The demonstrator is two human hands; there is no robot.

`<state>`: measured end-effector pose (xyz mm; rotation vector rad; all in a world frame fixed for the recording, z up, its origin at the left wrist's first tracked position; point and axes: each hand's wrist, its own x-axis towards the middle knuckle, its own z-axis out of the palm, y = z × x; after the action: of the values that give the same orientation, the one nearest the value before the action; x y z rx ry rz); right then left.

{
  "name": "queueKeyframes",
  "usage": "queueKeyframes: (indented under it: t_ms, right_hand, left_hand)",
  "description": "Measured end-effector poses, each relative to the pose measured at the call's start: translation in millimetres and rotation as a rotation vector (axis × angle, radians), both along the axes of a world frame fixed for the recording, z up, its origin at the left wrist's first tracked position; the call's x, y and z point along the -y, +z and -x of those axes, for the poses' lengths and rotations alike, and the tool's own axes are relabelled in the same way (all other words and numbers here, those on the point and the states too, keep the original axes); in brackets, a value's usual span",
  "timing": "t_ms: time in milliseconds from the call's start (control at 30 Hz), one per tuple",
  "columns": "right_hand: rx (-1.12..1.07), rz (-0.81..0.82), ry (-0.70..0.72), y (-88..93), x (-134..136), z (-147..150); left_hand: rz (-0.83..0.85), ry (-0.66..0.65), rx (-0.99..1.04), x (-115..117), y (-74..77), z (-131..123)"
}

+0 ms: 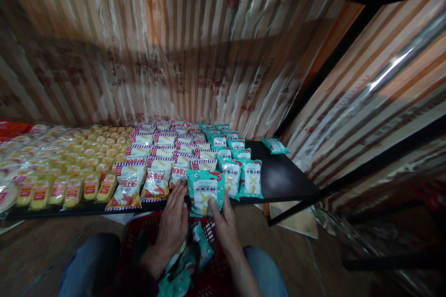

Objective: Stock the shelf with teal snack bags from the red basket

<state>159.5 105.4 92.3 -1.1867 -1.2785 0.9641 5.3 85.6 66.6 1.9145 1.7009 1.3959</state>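
Both hands hold one teal snack packet (pixel 205 191) upright at the front edge of a low black shelf (pixel 283 178). My left hand (pixel 173 223) grips its left side, my right hand (pixel 224 222) its lower right corner, fingers closed on the packet. Rows of matching teal packets (pixel 240 172) stand right behind it. Below my hands a red basket (pixel 209 271) holds more teal packets (pixel 181 274).
Red-and-white snack packets (pixel 158 167) fill the shelf's middle, yellow packets (pixel 66 171) the left. One teal packet (pixel 275 145) lies alone at the back right. Striped foil sheeting (pixel 181 41) lines the back and right walls. My knees flank the basket.
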Motion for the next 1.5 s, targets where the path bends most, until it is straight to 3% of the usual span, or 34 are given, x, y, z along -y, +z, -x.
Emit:
queueKeyframes:
  t_ms: [233,500,733,933,1133,1367,1500]
  right_hand:
    - [-0.116,0.123,0.007,-2.3,-7.7,8.8]
    - [-0.202,0.158,-0.045,-21.6,-9.8,1.2]
    - [-0.184,0.124,-0.012,-16.6,-15.0,0.3]
    - [-0.154,0.060,-0.030,-20.6,-13.8,-1.6]
    - [-0.153,0.038,-0.082,-22.3,-7.5,-6.4]
    - [-0.040,0.049,0.070,-8.3,10.8,-10.8]
    - [0.059,0.085,0.194,-2.2,26.5,-7.4]
  left_hand:
    - [0.076,-0.005,-0.163,-9.3,-11.9,-6.2]
    - [0.061,-0.043,-0.032,-28.5,-13.6,-21.5]
    - [0.123,-0.065,0.083,-36.5,-5.8,-21.1]
    - [0.138,-0.007,0.111,-35.0,-18.5,-25.3]
    - [0.113,0.066,0.191,-17.9,-17.6,-29.1]
    - [0.422,0.056,0.611,24.6,2.1,-44.9]
    - [0.517,0.139,0.629,50.2,-4.7,-45.4]
